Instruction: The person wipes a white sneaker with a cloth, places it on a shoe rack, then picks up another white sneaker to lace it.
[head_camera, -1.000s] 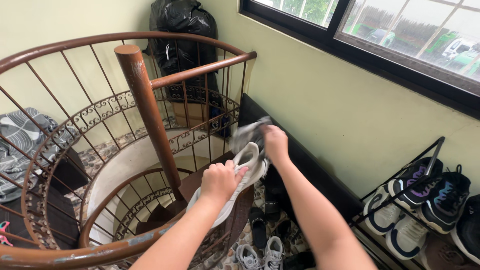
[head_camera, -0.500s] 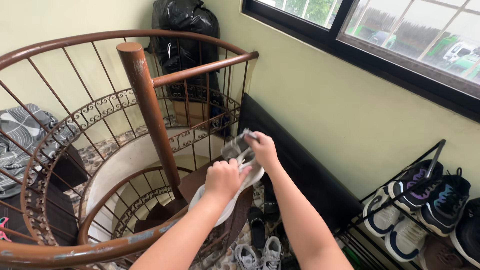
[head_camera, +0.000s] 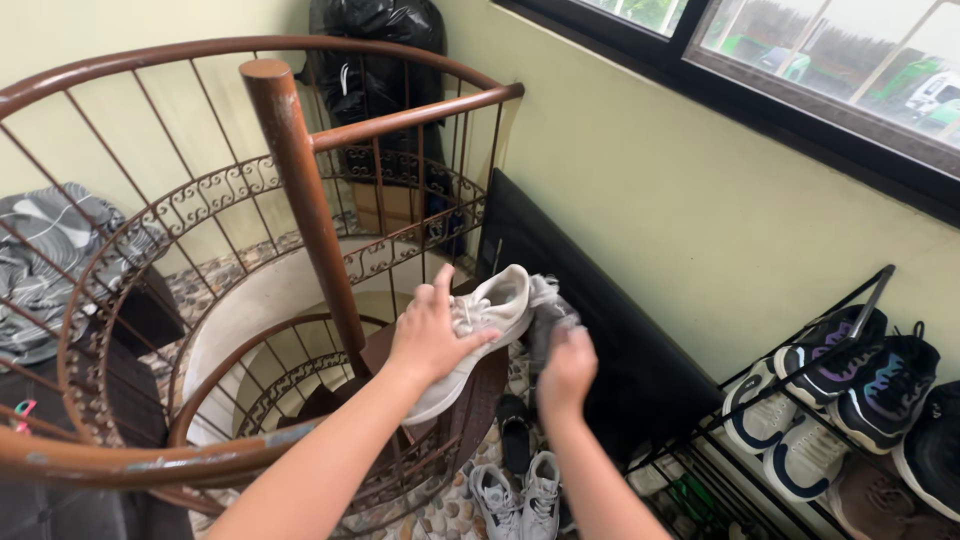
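Observation:
A pale grey sneaker (head_camera: 484, 318) is held up in front of me, toe pointing away and to the right. My left hand (head_camera: 428, 339) grips its side near the laces, with the thumb up. Just right of the shoe, my right hand (head_camera: 566, 372) is closed on a crumpled grey cloth (head_camera: 548, 312) that touches the sneaker's toe end. Both hands hover above the top of a brown spiral stair railing (head_camera: 300, 190).
A black wire shoe rack (head_camera: 860, 300) with several sneakers stands at the right under a window. More shoes (head_camera: 520, 495) lie on the pebble floor below my hands. A dark panel (head_camera: 600, 320) leans on the wall. A black bag (head_camera: 375, 60) sits behind the railing.
The sneaker has turned so its upper and laces face me. My right hand with the cloth came down from the toe's top to its right side.

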